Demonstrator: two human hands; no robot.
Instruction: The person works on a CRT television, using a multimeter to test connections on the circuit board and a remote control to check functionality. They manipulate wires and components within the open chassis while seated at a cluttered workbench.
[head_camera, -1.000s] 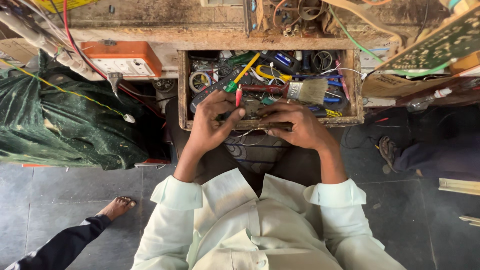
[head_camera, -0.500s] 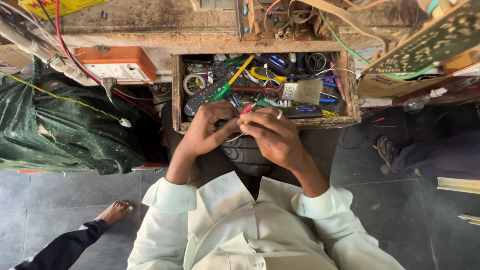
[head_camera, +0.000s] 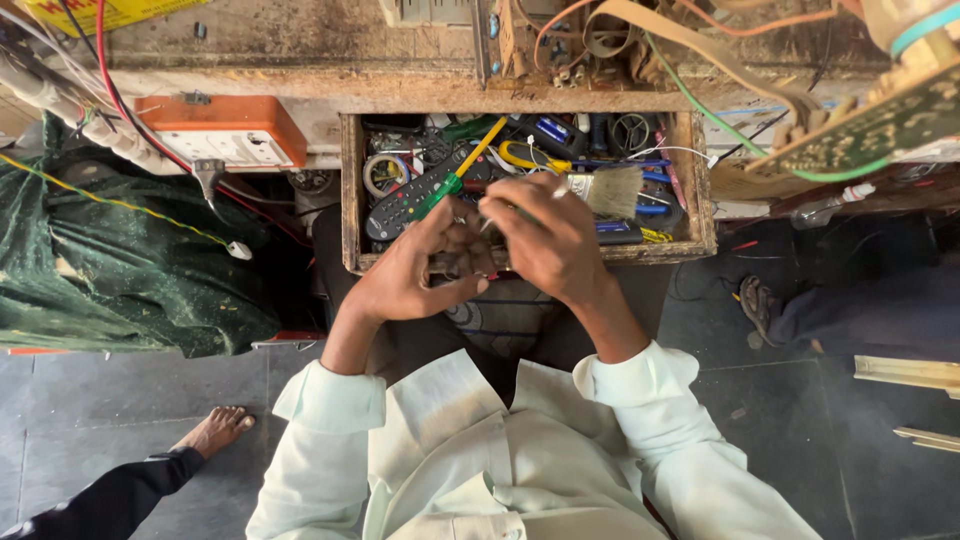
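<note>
Pinching small dark part (head_camera: 462, 262) between both hands' fingers (head_camera: 455, 240), above drawer (head_camera: 349, 200).

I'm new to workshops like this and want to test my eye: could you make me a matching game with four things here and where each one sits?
Things:
1. remote control
2. brush
3. orange-topped box
4. green cloth

Places:
A. under the bench, far left
B. left part of the open drawer
C. left of the drawer, under the bench edge
D. right part of the drawer, above the right hand

Pairs: 1-B, 2-D, 3-C, 4-A
</note>
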